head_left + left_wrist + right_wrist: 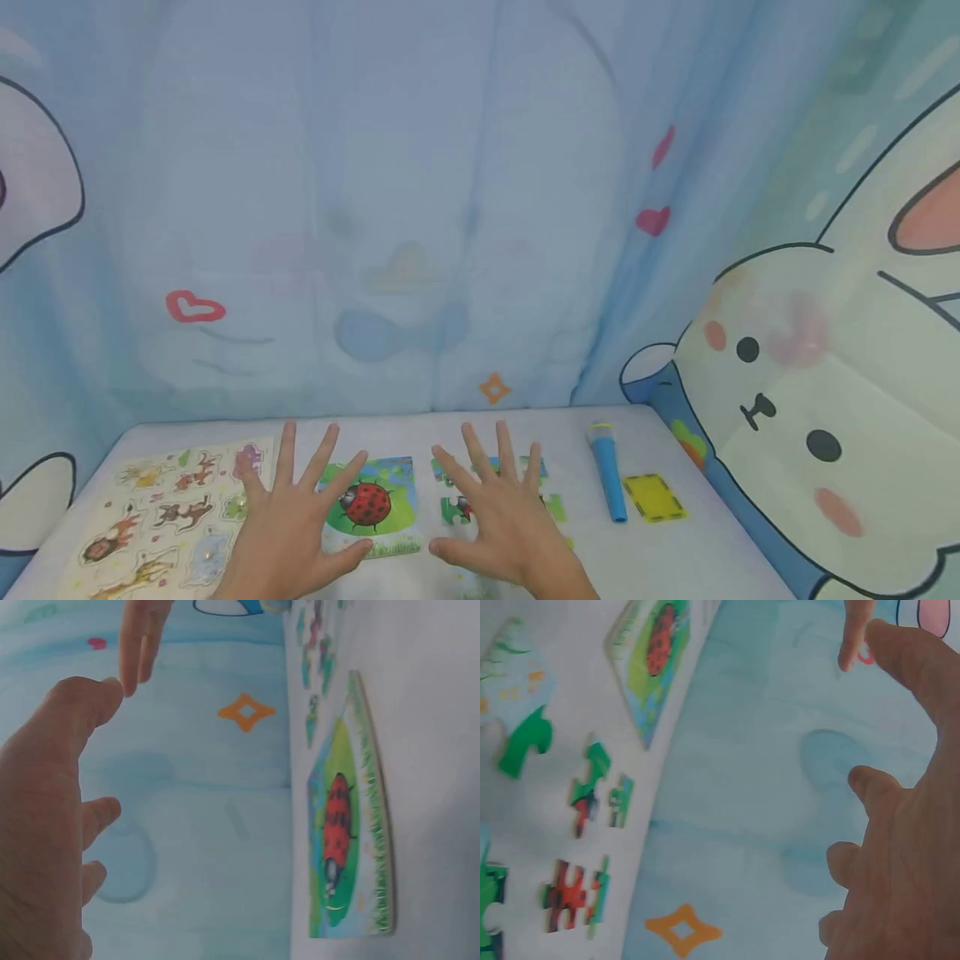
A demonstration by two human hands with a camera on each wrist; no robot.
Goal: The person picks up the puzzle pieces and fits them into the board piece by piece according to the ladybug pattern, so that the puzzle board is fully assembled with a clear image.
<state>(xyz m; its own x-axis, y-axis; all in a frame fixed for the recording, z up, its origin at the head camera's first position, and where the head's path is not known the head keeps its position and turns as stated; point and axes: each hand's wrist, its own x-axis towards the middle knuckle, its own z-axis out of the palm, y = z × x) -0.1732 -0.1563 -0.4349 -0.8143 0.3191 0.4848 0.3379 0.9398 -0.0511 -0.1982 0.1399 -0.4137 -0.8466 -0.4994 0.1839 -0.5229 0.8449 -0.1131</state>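
Both hands are held up over the table with fingers spread and nothing in them. In the head view my left hand (288, 521) overlaps the edge of a ladybug picture board (401, 500) and the animal board beside it. My right hand (510, 521) is in front of several loose jigsaw pieces (555, 507), hiding part of them. The left wrist view has the ladybug board (349, 847) lying flat below the hand. Separate jigsaw pieces (570, 892) with red and green print lie on the white surface in the right wrist view.
A board with animal figures (161, 521) lies at the table's left. To the right are a blue flashlight-like stick (609, 475) with a yellow end and a yellow square (654, 497). A printed blue curtain (420, 208) hangs behind the white table (675, 558).
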